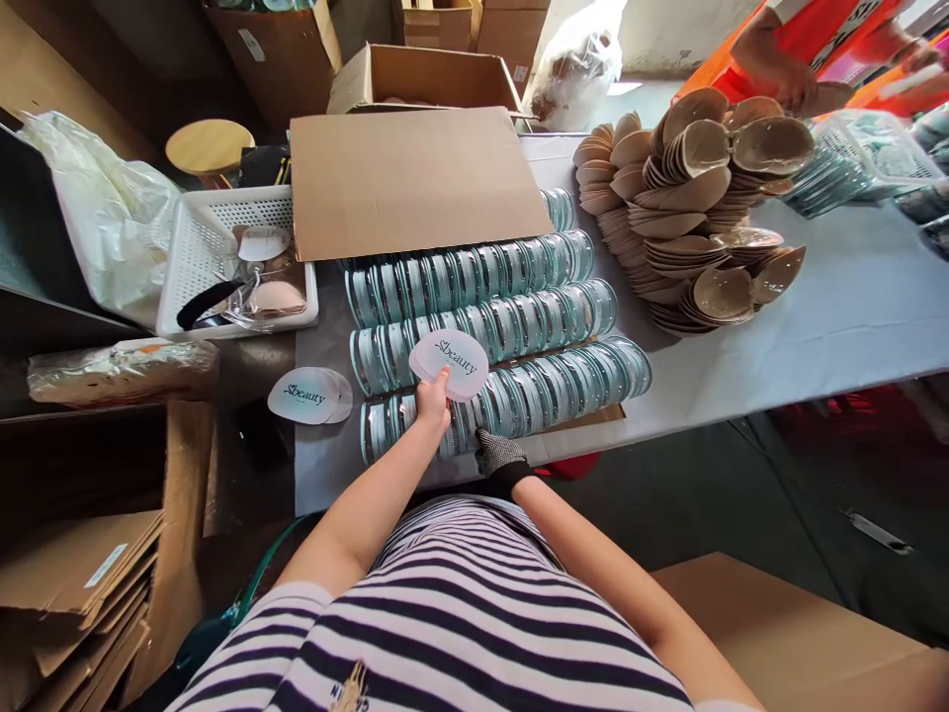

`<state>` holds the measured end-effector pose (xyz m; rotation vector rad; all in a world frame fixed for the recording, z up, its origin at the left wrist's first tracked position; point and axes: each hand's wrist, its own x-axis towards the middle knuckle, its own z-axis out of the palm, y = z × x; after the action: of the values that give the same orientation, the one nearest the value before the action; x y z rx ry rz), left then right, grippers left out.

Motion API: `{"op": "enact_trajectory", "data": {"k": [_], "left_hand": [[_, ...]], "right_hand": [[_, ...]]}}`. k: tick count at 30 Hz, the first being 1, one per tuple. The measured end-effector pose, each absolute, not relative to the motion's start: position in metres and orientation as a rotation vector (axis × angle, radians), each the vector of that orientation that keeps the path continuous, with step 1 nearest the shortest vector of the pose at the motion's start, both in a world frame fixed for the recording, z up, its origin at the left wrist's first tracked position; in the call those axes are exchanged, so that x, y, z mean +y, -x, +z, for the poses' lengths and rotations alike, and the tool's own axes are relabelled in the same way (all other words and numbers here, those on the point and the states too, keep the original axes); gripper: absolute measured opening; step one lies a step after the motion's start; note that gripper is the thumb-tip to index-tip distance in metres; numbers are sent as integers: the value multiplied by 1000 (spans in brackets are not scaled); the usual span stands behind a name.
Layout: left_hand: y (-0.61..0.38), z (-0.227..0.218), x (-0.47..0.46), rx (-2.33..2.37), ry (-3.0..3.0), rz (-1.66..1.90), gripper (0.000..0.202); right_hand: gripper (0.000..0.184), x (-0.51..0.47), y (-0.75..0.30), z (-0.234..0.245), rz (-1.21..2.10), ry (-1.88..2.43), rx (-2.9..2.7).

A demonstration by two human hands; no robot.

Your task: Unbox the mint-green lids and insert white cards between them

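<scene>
My left hand (pixel 433 400) is closed on a small stack of oval cards (pixel 454 358) printed "beauty", thumb on top. The cards are above the front rows of clear, teal-edged packages. My right hand (pixel 500 455), in a dotted glove with a black cuff, touches the near side of the front package row (pixel 549 391). Its fingers are bunched together there, and what they grip is hidden. More loose oval cards (pixel 301 396) lie on the table's left edge. Behind the front row run a middle row (pixel 519 324) and a further row (pixel 474 282), partly under cardboard.
A flat cardboard sheet (pixel 415 188) covers the far rows. A white basket (pixel 174 287) with packaged items stands at left. Brown oval pieces (pixel 682 218) are piled at right on the grey tabletop (pixel 837 307). Beyond, a person in orange (pixel 801 49) works. Cardboard boxes (pixel 437 74) stand behind.
</scene>
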<state>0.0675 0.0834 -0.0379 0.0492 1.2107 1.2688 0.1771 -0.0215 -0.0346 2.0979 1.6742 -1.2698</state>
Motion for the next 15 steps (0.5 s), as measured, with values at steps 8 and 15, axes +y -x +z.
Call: {"op": "enact_trajectory", "data": {"k": [8, 15], "left_hand": [[-70, -33, 84, 1268, -43, 1294, 28], [-62, -29, 60, 1150, -131, 1262, 29]], "right_hand": [[38, 10, -204, -15, -1689, -2306, 1701], [59, 38, -210, 11, -610, -2485, 2327]]}}
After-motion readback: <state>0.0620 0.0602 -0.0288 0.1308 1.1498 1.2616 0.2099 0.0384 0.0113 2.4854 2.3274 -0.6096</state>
